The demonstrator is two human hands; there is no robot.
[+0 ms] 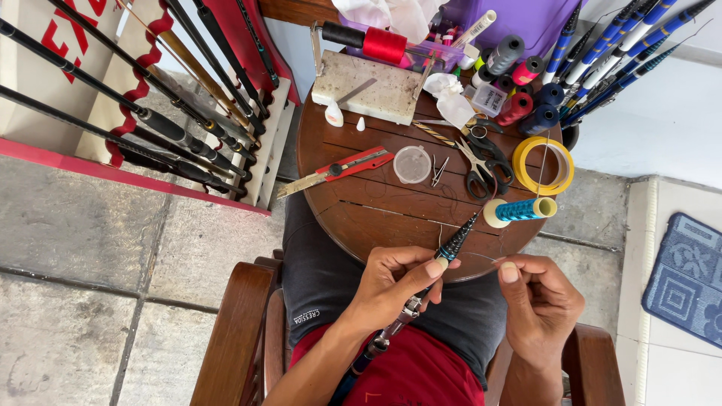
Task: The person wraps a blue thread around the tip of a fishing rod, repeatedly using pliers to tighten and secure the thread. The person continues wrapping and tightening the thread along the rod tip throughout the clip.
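My left hand [395, 282] grips a dark fishing rod [456, 243] near its thread-wrapped section, thumb pressed on the wrap. The rod runs from my lap up over the near edge of the round wooden table [376, 218]. My right hand [538, 301] pinches a thin thread [481, 257] that leads to the wrap. A spool of blue thread [521, 210] lies on the table just beyond my right hand.
On the table lie a red utility knife [338, 171], a clear round lid [412, 164], black scissors [481, 162], a yellow tape roll [543, 164], several thread spools [526, 90] and a stone block [368, 89]. Fishing rods lean in a rack [180, 128] at left and stand at upper right [617, 53].
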